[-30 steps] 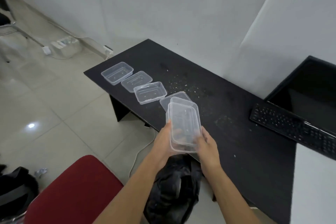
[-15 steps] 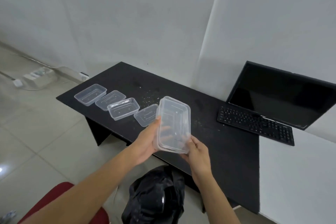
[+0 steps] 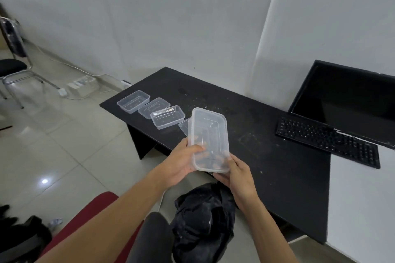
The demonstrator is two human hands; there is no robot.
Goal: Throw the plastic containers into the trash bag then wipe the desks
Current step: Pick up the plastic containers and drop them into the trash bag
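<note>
Held container (image 3: 210, 134): clear plastic, rectangular, seemingly two nested, tilted up on end above the near edge of the black desk (image 3: 277, 156), close to frame centre. Gripped at its lower end by both hands. Left hand (image 3: 181, 164) at 8 o'clock of it, thumb curled over the front rim, fingers wrapped behind and visible through the plastic. Right hand (image 3: 237, 174) at 5 o'clock, fingers curled under the bottom corner, thumb against the right edge.

Black trash bag (image 3: 203, 220) on the floor at 6 o'clock of the held container, directly below the hands, mouth crumpled.

Three open clear containers on the desk in a row toward 10 o'clock: far container (image 3: 133, 101), middle container (image 3: 154, 107), near container (image 3: 167, 116), each overlapping or touching the next. Fourth clear piece (image 3: 183, 127) partly hidden behind the held container; lid or tub, cannot tell.

Pale crumbs (image 3: 198, 102) scattered on the desk at 12 o'clock. Keyboard (image 3: 327, 142) at 3 o'clock, dark monitor (image 3: 346, 100) at 2 o'clock. Red chair seat (image 3: 85, 215) at 7 o'clock.
</note>
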